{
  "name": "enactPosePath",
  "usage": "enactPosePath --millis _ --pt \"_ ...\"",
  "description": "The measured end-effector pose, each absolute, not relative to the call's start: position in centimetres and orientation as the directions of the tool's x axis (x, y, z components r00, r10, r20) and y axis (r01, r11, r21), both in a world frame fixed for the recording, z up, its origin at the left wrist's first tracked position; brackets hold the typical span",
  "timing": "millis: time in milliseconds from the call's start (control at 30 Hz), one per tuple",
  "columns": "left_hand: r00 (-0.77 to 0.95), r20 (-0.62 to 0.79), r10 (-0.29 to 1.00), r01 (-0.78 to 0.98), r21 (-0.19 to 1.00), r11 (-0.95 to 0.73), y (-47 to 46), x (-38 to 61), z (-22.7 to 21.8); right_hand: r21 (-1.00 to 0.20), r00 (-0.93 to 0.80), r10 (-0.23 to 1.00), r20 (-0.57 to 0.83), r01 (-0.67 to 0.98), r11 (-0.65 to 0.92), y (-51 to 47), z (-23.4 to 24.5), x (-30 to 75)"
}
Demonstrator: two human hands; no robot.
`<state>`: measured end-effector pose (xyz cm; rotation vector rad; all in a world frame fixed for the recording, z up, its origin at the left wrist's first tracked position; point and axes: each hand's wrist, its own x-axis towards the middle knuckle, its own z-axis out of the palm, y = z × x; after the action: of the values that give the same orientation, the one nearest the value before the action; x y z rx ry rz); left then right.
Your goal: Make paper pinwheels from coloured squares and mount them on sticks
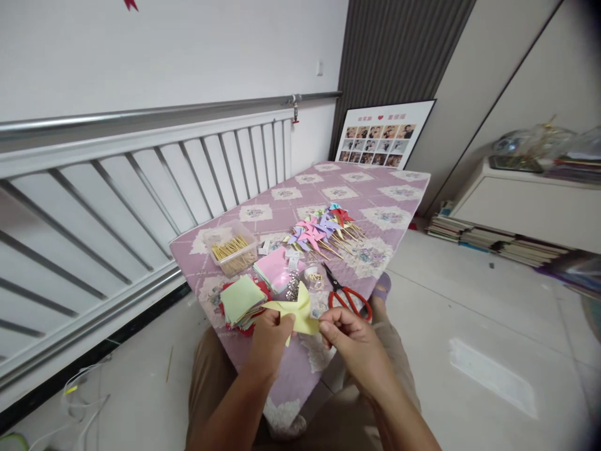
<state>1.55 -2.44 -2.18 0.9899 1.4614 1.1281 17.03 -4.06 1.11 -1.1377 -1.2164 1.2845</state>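
Note:
Above the near end of the table, my left hand [272, 338] is closed on a yellow paper pinwheel [303, 316] with partly folded blades. My right hand [347, 338] pinches the right corner of the same paper between thumb and fingers. To the left of the pinwheel lies a stack of square paper sheets [241, 299], pale green on top with red edges below. Just behind the pinwheel, a transparent container of small metal pins [292, 288] stands next to a small tub with pale bits [313, 277]. Red-handled scissors [345, 294] rest beyond my right hand.
Finished pinwheels on sticks [319, 230] are heaped farther along the flowered tablecloth [328, 194]. A plastic box of wooden sticks [232, 247] sits at the left, near pink paper sheets [272, 266]. A white railing [188, 169] borders the table's left side.

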Motion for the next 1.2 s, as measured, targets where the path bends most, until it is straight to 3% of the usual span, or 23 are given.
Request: enactPosePath --millis 133,267,433,600,1000,1200 --pt "-0.135 -0.141 0.981 0.160 0.974 0.162 -2.6 2.3 -1.6 -0.974 0.004 0.986 0.168 0.155 0.166 -4.7 1.7 17.4" --pt "-0.134 -0.087 0.987 0.277 0.953 0.121 -2.7 2.8 -1.3 -0.852 -0.034 0.929 0.367 0.389 0.351 -5.2 2.1 17.4" --pt "-0.137 -0.051 0.989 0.381 0.919 0.100 -3.3 3.3 -0.1 -0.733 -0.129 0.856 0.500 0.464 0.498 -5.0 1.8 16.8" --pt "-0.123 -0.044 0.991 0.434 0.896 0.093 -3.6 3.4 0.9 -0.688 -0.180 0.817 0.548 0.458 0.563 -4.7 1.7 16.7" --pt "-0.094 -0.051 0.994 0.334 0.939 0.080 -3.8 3.1 0.8 -0.619 -0.229 0.785 0.575 0.505 0.601 -4.6 1.8 16.8" --pt "-0.107 -0.036 0.994 0.363 0.929 0.073 -3.9 2.9 1.4 -0.595 -0.245 0.775 0.582 0.521 0.611 -4.6 2.0 16.7"
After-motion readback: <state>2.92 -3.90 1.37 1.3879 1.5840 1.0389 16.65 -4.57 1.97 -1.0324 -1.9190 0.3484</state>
